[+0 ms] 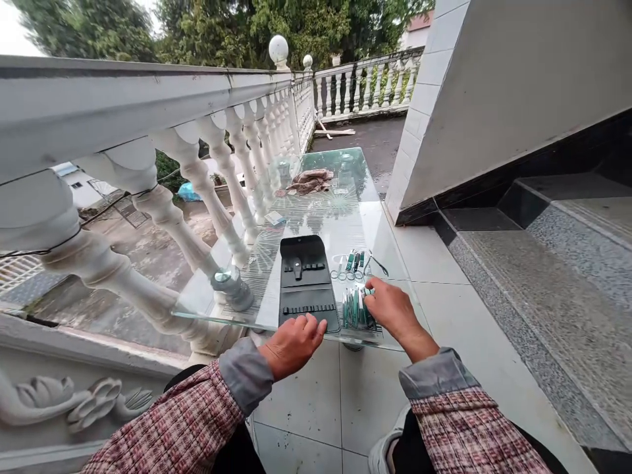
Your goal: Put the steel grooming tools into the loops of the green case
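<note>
A black manicure case [309,296] lies unfolded on the glass table, with elastic loops across it and one dark tool in its upper part. My left hand [296,342] is at the case's near edge, fingers curled; whether they grip the edge is hidden. To the right of the case, several slim metal grooming tools [355,308] lie side by side. Over their right end is my right hand [391,308], thumb and fingers drawn together; anything between them is too small to make out. Beyond sit scissors [340,275], nail clippers [356,261] and cuticle nippers [376,263].
The glass table [382,227] runs along a white balustrade [172,217]. A crumpled brown cloth [311,182] and a small card [275,218] lie farther back on it. Stone steps [533,276] rise at the right.
</note>
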`<state>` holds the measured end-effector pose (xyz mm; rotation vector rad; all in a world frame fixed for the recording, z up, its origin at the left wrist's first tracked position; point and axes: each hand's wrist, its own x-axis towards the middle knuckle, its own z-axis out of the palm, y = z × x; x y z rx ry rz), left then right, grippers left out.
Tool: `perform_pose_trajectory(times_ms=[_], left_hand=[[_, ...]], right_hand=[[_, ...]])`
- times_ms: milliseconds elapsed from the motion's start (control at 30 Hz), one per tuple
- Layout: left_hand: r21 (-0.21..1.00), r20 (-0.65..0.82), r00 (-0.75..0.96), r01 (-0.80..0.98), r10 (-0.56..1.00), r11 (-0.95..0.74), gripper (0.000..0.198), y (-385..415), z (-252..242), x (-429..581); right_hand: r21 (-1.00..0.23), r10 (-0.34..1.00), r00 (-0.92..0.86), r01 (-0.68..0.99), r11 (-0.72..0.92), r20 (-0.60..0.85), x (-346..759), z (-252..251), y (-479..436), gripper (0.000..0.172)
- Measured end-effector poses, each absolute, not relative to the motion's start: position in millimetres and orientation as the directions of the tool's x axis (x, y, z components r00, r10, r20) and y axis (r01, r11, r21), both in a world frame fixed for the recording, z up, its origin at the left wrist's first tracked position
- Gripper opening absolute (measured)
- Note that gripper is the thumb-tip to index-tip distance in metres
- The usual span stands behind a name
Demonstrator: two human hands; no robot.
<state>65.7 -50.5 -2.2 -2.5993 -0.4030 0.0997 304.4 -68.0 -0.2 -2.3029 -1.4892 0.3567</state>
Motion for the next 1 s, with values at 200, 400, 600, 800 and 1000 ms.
perform_pose_trajectory(times_ms=[200,400,600,800,1000], left_hand=[[-0.285,-0.004,0.988,0.146,0.154,-0.947,0.034,-61.7,4.0,73.6],[-0.214,0.138,0.98,-0.109,-0.14,-0.971,0.025,-72.7,-1.1,71.6],[-0.155,0.265,0.957,-0.075,-0.114,-0.985,0.023,-55.4,-6.6,65.5],[-0.084,0.405,0.914,0.008,-0.027,-0.996,0.024,-43.7,-5.9,58.0],[0.094,0.521,0.827,0.189,0.21,-0.977,0.02,-30.7,-1.0,60.3]], right_hand=[[-0.347,0.911,0.408,0.848,-0.4,-0.053,305.8,-3.9,-64.1,0.033],[-0.302,0.911,0.4,0.86,-0.41,-0.098,306.8,-6.5,-55.6,0.032],[-0.324,0.907,0.412,0.849,-0.417,-0.087,308.3,-9.8,-58.2,0.03],[-0.479,0.883,0.458,0.755,-0.449,-0.106,316.7,-14.9,-56.9,0.028],[-0.553,0.884,0.456,0.713,-0.431,-0.102,315.9,-16.6,-57.5,0.025]])
